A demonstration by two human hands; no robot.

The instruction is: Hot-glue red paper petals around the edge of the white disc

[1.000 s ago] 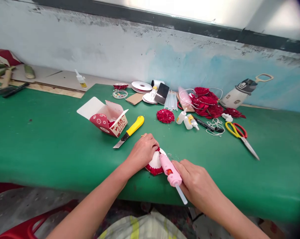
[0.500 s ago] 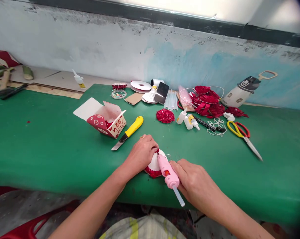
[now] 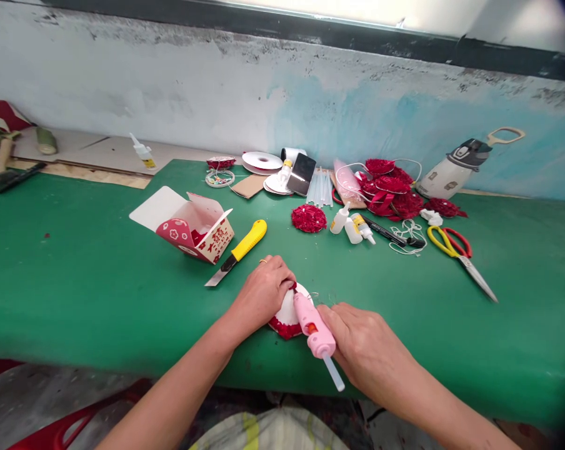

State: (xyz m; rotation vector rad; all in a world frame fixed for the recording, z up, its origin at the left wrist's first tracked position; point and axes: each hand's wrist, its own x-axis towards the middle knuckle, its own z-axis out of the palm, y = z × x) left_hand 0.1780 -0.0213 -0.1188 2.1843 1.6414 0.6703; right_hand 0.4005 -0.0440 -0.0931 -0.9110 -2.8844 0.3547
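Note:
My right hand point(image 3: 364, 337) is wrapped round a pink hot glue gun point(image 3: 314, 328), with a clear glue stick point(image 3: 334, 374) jutting from its rear. The gun's nozzle end points at a white disc point(image 3: 289, 311) edged along its near side with red fabric point(image 3: 282, 329). Over the disc's left part rests my left hand point(image 3: 266, 290), fingers closed. Thumb and forefinger pinch a small scrap of red fabric point(image 3: 294, 285) close to the nozzle. The exact nozzle tip is hard to make out.
Left of centre lie a yellow utility knife point(image 3: 250, 240) and an open red-and-white box point(image 3: 219, 236). Behind are a red rosette point(image 3: 309, 219), glue bottles point(image 3: 352, 230), glue sticks point(image 3: 320, 189) and a phone point(image 3: 302, 174). Scissors point(image 3: 460, 253) and a flask point(image 3: 451, 172) stand to the right.
The camera view has shifted slightly. Both hands keep their grips on the red scrap and the glue gun, with hardly any movement over the disc.

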